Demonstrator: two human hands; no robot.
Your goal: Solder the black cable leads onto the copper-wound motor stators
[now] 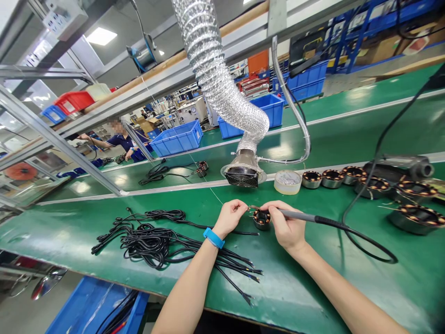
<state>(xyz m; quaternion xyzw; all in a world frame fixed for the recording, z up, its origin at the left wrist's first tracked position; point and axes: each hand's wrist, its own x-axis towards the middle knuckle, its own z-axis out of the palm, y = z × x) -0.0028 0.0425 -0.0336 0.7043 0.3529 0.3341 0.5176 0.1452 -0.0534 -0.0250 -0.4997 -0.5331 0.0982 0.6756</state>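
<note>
My right hand [287, 226] is closed around a grey soldering iron [301, 215], its tip pointing left above a small stator [261, 219] with copper windings. My left hand [231, 216], with a blue wristband, pinches a thin solder wire [216, 195] that runs up and to the left. The fingertips of both hands are close together, with the iron's tip between them at the stator's upper left edge. Black cables [149, 243] lie bundled left of my left forearm, their stripped ends reaching under and past it.
A fume extractor nozzle [244, 169] hangs just beyond my hands. Behind the right hand are a round clear container [287, 182] and several larger stators [333, 178]. Blue bins [178, 138] stand farther back. A person [121, 139] works at the far left.
</note>
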